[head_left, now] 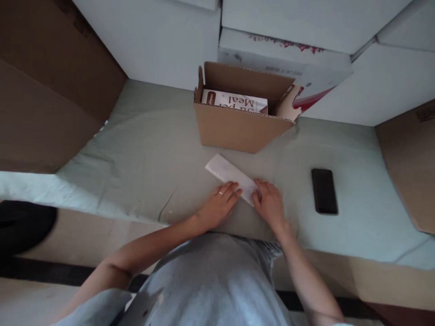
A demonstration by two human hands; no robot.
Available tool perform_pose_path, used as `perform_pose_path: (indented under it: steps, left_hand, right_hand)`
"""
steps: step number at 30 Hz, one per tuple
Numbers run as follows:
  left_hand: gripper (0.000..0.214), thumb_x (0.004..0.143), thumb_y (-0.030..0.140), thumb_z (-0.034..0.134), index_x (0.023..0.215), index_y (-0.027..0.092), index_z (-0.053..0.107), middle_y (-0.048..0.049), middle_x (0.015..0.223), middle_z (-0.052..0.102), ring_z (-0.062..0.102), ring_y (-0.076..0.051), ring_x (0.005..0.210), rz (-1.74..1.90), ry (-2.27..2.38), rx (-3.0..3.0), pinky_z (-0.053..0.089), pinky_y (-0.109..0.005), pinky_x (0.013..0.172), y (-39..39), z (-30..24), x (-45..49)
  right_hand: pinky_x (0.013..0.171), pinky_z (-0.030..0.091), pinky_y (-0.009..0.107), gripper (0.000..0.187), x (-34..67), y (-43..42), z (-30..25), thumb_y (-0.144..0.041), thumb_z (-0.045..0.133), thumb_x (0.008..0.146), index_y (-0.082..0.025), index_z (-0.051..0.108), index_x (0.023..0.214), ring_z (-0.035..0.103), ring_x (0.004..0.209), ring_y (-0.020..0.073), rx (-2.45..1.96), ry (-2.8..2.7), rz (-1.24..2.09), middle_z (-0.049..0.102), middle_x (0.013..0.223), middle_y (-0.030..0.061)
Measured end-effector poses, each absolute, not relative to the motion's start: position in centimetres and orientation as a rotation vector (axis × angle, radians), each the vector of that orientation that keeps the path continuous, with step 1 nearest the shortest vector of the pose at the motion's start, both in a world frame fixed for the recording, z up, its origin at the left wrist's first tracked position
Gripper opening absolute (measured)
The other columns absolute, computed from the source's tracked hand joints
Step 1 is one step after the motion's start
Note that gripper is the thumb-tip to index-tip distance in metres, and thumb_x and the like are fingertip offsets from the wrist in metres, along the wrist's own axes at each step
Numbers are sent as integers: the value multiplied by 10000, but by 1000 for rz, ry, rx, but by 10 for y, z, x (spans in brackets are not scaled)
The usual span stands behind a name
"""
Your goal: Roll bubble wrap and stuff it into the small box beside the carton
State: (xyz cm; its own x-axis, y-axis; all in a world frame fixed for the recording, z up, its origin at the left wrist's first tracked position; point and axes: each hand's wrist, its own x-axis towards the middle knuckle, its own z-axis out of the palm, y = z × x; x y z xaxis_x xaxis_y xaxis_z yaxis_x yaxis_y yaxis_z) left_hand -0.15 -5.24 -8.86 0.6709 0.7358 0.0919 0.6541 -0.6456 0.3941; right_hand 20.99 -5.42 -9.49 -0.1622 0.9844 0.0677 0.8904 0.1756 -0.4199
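A flat, long white folded piece (227, 171), perhaps paper or a thin packet, lies slantwise on the pale green cloth. My left hand (220, 203), with a ring on one finger, rests its outstretched fingertips on the near edge of the white piece. At the piece's right end, my right hand (269, 203) has thumb and fingers closed round the edge. Just beyond stands an open cardboard box (231, 127), in which a white carton (238, 100) with "Super Meal" lettering stands upside down.
A black phone (324, 191) lies to the right on the green cloth (152, 136). Large brown boxes stand at the left (50, 104) and right (413, 163). White boxes (163, 40) form a wall behind, one with red printing (282, 59). A dark object (23, 226) sits lower left.
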Motion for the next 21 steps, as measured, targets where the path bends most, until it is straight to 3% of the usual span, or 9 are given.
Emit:
perform_pose_path:
  steps: [5, 6, 8, 10, 12, 13, 17, 21]
  left_hand:
    - [479, 844, 171, 485, 1306, 72, 414, -184, 1357, 466, 378, -300, 1309, 258, 1055, 2586, 223, -456, 1119, -60, -96, 5]
    - [486, 834, 166, 497, 1304, 71, 419, -184, 1353, 470, 378, -299, 1309, 246, 1020, 2598, 203, -456, 1127, -58, -96, 2]
    - [521, 814, 183, 531, 1311, 82, 414, -181, 1361, 465, 371, -301, 1312, 237, 950, 2597, 181, -472, 1132, -54, -95, -6]
    - [546, 801, 217, 558, 1316, 109, 411, -168, 1366, 464, 367, -301, 1311, 243, 910, 2561, 151, -516, 1129, -51, -92, -12]
    - [521, 805, 228, 557, 1302, 141, 427, -153, 1350, 483, 381, -290, 1299, 251, 895, 2520, 118, -554, 1123, -50, -87, -17]
    - [499, 809, 233, 552, 1289, 151, 442, -149, 1333, 500, 396, -287, 1287, 256, 886, 2505, 107, -563, 1121, -50, -85, -18]
    - [422, 866, 338, 505, 1243, 151, 481, -138, 1242, 576, 495, -259, 1201, 369, 871, 2431, 100, -537, 1140, -50, -80, -19]
    - [265, 907, 335, 442, 1074, 171, 565, -68, 1019, 680, 631, -186, 968, 589, 981, 2254, 214, -472, 1140, -45, -87, -15]
  right_hand:
    - [584, 538, 325, 514, 198, -91, -93, -268, 430, 885, -233, 317, 1385, 621, 633, 178, -1670, -1816, 1110, 662, 809, 42]
    - [610, 549, 326, 533, 198, -97, -91, -291, 440, 893, -236, 285, 1399, 633, 672, 179, -1635, -1783, 1143, 661, 833, 46]
    - [786, 548, 396, 632, 199, -104, -88, -349, 531, 861, -248, 251, 1418, 626, 958, 223, -1577, -1849, 1054, 617, 1094, 109]
    - [963, 447, 506, 723, 202, -106, -87, -379, 646, 782, -273, 296, 1406, 413, 1277, 301, -1506, -2036, 892, 382, 1406, 147]
    - [1040, 343, 570, 624, 205, -106, -89, -327, 662, 772, -296, 407, 1341, 210, 1388, 331, -1419, -2192, 767, 197, 1513, 106]
    - [1047, 329, 576, 517, 205, -105, -90, -276, 622, 801, -301, 462, 1291, 212, 1389, 319, -1376, -2216, 726, 227, 1505, 90]
    - [980, 427, 501, 320, 202, -97, -97, -168, 477, 861, -289, 550, 1148, 492, 1188, 235, -1287, -2094, 753, 585, 1186, 68]
    - [856, 502, 424, 256, 193, -85, -103, -264, 447, 902, -264, 559, 1132, 599, 979, 216, -1514, -1875, 790, 641, 1013, 72]
